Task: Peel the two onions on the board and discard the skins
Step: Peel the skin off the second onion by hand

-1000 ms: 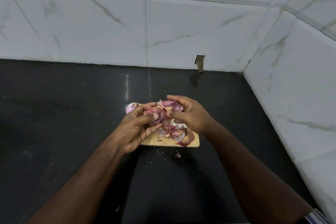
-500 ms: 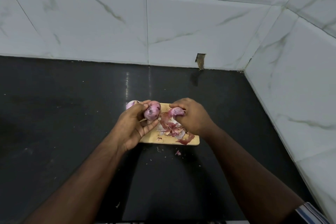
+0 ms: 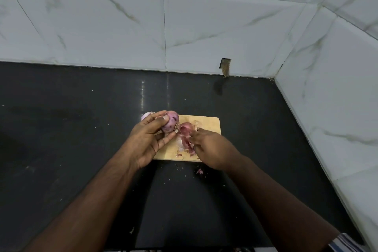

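One onion (image 3: 170, 124) held in left hand (image 3: 146, 143), right hand (image 3: 211, 148) on skins (image 3: 186, 135).

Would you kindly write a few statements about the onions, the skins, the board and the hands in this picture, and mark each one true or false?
1. The left hand holds an onion. True.
2. The right hand is raised well above the cutting board. False: it is down at the pile of skins on the board.
3. The counter is white. False: it is black; the wall tiles are white.
4. A second onion shows behind the left hand. True.
5. A scrap of skin lies on the counter, off the board. True.
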Demonstrator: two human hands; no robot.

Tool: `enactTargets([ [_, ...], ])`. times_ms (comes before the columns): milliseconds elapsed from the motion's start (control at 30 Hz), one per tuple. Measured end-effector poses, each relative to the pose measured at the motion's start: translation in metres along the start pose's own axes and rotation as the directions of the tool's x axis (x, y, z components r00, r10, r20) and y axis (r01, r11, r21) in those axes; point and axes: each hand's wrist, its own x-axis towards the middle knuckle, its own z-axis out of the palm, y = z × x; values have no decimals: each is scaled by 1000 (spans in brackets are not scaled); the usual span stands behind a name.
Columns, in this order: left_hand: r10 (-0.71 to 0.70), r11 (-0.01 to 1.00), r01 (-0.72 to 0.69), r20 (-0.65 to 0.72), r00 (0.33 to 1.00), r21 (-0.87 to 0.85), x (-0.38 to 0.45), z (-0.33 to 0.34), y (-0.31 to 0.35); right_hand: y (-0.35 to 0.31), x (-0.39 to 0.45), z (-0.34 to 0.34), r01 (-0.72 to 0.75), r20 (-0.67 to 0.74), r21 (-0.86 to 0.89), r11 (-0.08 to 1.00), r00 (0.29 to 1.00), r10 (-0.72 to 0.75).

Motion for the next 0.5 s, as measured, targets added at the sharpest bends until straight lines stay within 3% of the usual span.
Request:
enactTargets([
  [100, -1, 1000, 1, 1, 1000, -10, -1, -1, 1, 3, -1, -2, 18, -165, 170, 985, 986, 11],
  [167, -1, 1000, 2, 26, 1000, -17, -2, -1, 3, 1, -2, -13, -34, -335, 354, 935, 928, 161],
  [233, 5, 1000, -2, 84, 996, -28, -3, -1, 4, -2, 1, -27, -41, -386, 498, 866, 884, 264],
  [300, 22, 1000, -21, 155, 988, -11, -4, -1, 6, -7, 7, -37, 17, -359, 607, 794, 898, 255],
  [433, 34, 995, -58, 281, 959, 77, -4, 1, 7, -21, 14, -42, 40, -166, 715, 698, 979, 115],
  [500, 42, 994, -71, 294, 955, 87, -4, 4, 7, -23, 18, -40, 63, -165, 741, 668, 982, 91],
])
